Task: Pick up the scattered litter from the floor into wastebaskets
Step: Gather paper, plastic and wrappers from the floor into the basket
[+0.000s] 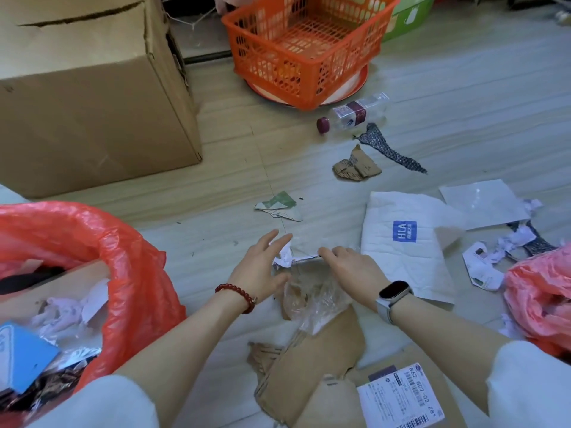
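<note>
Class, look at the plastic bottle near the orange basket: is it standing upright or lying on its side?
Lying on its side. The plastic bottle rests lengthwise on the floor, dark red cap pointing left.

the cardboard box (86,88) at upper left runs off the top and left edges. the orange basket (309,50) hides most of the round tray (346,91) beneath it, and a green tub (408,20) behind it is mostly covered and cut off at the top. the red bag (129,273) at left and the pink bag (540,298) at right are both cut by the edges. the right hand (355,270) covers part of a clear plastic wrapper (312,298). small print on the shipping label (401,396) is too blurred to read.
</note>
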Tool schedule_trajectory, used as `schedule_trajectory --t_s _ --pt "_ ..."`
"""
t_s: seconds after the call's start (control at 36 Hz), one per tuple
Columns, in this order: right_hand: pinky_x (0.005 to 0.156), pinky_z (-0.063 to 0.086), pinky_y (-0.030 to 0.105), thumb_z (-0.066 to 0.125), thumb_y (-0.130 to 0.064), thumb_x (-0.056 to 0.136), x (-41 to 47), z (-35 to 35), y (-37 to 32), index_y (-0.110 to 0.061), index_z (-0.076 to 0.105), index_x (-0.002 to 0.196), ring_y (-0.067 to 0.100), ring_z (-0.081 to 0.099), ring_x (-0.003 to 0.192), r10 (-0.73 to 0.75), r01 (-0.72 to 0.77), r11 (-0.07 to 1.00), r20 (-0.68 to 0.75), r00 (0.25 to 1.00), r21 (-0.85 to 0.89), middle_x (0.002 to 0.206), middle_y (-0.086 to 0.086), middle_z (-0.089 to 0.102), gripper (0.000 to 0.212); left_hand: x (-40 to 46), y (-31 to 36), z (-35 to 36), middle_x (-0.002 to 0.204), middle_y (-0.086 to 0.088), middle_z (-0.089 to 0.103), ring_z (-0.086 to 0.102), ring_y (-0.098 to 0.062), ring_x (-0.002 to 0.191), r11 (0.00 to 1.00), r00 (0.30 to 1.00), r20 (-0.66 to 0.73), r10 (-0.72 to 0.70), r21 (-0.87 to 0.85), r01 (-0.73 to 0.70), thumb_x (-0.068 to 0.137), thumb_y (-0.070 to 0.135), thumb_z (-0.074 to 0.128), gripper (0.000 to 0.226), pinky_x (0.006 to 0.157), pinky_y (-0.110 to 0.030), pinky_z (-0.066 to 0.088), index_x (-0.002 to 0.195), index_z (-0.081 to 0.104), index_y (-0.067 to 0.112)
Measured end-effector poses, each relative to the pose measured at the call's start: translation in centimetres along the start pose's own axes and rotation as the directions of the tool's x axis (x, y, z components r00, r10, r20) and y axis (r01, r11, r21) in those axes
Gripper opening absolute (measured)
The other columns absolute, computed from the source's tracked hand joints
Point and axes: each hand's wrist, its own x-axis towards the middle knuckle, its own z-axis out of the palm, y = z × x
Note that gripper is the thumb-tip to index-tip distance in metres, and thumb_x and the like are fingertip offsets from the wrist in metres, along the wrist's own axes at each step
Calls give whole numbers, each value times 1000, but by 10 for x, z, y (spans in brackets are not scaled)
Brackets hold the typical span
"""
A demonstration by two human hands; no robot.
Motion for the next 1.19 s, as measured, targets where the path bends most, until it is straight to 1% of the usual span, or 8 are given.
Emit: schedule_trajectory --t_s 0.14,0.28,0.44,0.58,0.75,0.83,1.03,1.19 --pt "60 29 34 36 -1 90 -8 -10 -9 -15 35 132 32 53 91 -48 50 999 -77 996 18 106 10 53 45 1 18 -3 121 6 61 48 -14 116 991 985 -116 125 63 -119 89 27 57 26 93 -27 40 115 64 27" --pt "67 43 39 34 -10 95 -13 -16 -12 -14 42 128 34 57 87 -18 32 963 -53 998 267 103 13 59 34 -5 23 -5 102 -2 69 61 -21 94 996 978 -189 92 8 -92 90 21 56 19 86 -32 46 102 70 15" --pt "62 40 26 43 -9 93 -11 -23 -17 -7 58 107 23 57 79 140 -139 750 51 989 647 88 6 63 21 -9 20 -13 74 4 56 50 -12 71 930 949 -228 -218 -343 132 85 24 63 23 56 -22 38 71 47 18" --pt "65 41 24 44 -6 90 -6 -24 -19 -4 60 100 24 62 83 252 -235 669 82 964 705 92 12 67 19 -12 13 -19 82 -14 65 63 -30 83 790 885 -251 -391 -584 184 83 25 65 26 76 -46 54 68 45 18" --pt "53 50 10 48 0 90 -2 -30 -25 -5 61 99 12 60 65 279 -299 216 235 931 929 91 12 64 17 -13 17 -31 83 0 57 53 -13 79 789 941 -193 -277 -605 108 89 9 55 31 61 -11 42 65 36 14" --pt "60 54 14 49 2 90 -2 -33 -31 -7 62 98 13 60 69 211 -304 97 279 937 948 86 9 64 17 -13 18 -30 64 3 36 33 -12 59 809 959 -143 -244 -575 120 86 10 61 34 51 -18 28 66 34 16" --pt "52 52 14 55 2 88 0 -39 -36 -4 61 81 14 58 64 192 -349 -29 347 918 937 77 7 64 12 -17 17 -37 117 2 48 53 -18 102 896 971 -49 -234 -398 196 84 16 65 63 78 -25 43 135 29 22" --pt "53 56 19 59 5 85 3 -43 -45 5 58 90 20 59 64 223 -386 -178 419 880 905 75 15 60 6 -17 26 -25 144 0 40 41 -17 128 944 994 37 -101 -312 107 90 19 57 56 95 -21 33 140 33 23"
